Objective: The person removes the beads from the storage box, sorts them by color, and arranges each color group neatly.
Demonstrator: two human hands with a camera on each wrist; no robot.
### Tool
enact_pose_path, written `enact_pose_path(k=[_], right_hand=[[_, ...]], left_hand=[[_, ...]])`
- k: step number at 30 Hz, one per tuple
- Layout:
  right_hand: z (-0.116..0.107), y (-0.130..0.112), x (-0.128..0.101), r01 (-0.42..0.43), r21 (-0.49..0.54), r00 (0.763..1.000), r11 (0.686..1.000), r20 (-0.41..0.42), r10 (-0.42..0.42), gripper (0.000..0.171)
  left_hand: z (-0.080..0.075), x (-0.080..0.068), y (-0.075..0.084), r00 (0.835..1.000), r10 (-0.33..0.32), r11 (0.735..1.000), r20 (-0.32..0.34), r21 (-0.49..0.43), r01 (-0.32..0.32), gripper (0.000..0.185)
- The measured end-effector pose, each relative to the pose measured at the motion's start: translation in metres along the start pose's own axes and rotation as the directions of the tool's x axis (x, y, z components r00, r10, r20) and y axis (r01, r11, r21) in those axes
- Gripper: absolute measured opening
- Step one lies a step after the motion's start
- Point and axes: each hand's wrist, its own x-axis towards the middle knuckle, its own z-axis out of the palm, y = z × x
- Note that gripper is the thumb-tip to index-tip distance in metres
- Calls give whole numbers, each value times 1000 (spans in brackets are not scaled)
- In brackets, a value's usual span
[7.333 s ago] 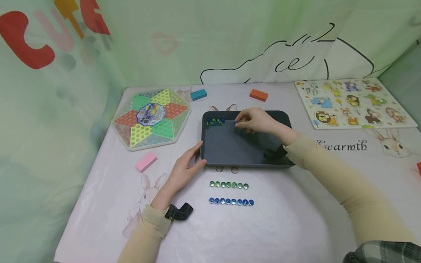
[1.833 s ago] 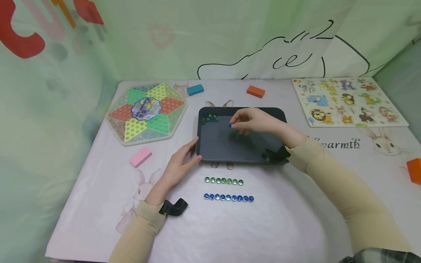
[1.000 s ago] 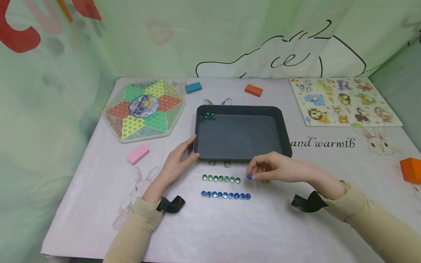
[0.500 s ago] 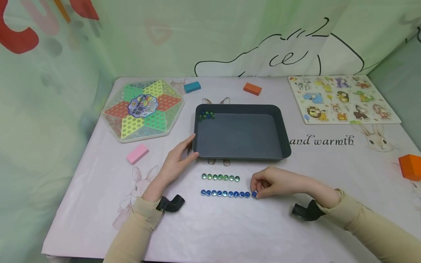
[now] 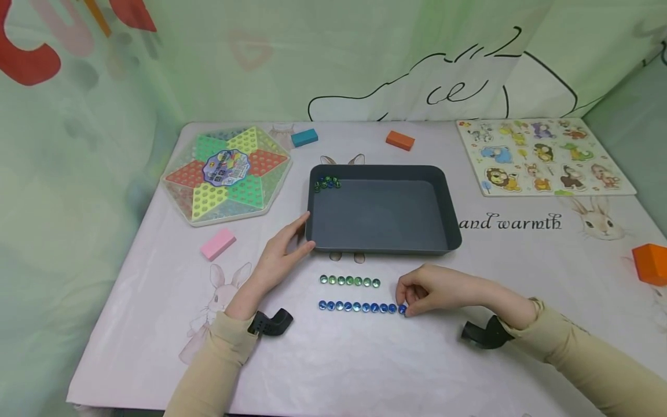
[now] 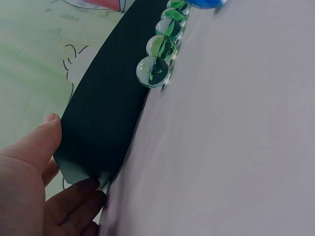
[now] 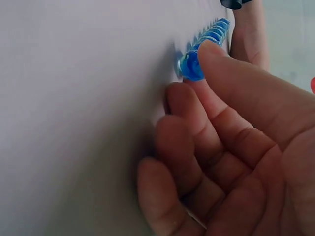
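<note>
In the head view, my right hand (image 5: pixel 435 289) pinches a blue marble (image 5: pixel 402 310) between thumb and forefinger at the right end of a row of blue marbles (image 5: pixel 356 307). The right wrist view shows the pinched marble (image 7: pixel 193 66) close to the tabletop, in line with the others, my other fingers loosely bent below. My left hand (image 5: pixel 276 262) rests at the near left corner of a dark grey tray (image 5: pixel 385 249), fingers along its left side and thumb at the front. Behind the blue row lies a row of green marbles (image 5: pixel 350 281). Several green and blue marbles (image 5: pixel 327 183) sit in the tray's far left corner.
A hexagonal Chinese checkers board (image 5: pixel 226 174) lies at the left, with a pink block (image 5: pixel 218 244) in front. A blue block (image 5: pixel 304 138) and an orange block (image 5: pixel 400 141) lie behind the tray. An animal puzzle board (image 5: pixel 547 156) and an orange box-like object (image 5: pixel 650 264) are at the right.
My right hand has taken a blue marble from the tray and brought it toward me to the blue row's right end. Since 7.3 s ago that row has grown. My left hand stays at the tray.
</note>
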Motion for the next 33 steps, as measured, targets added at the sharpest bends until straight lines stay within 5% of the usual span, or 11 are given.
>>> enact_pose_path(k=[15,25,33], right_hand=[[-12,-4,2,30,-10,999,1000,34,-29,9],[-51,-28,10,80,-94,997,992,9,-79,14],[-87,-34,36,57,47,998,997,-43,-55,22]], left_hand=[[-1,0,3,1000,-3,1000,1,1,3,60],[0,-1,4,1000,-7,1000,3,1,7,60],[1,-1,0,1000,7,1000,-7,-2,-7,59]])
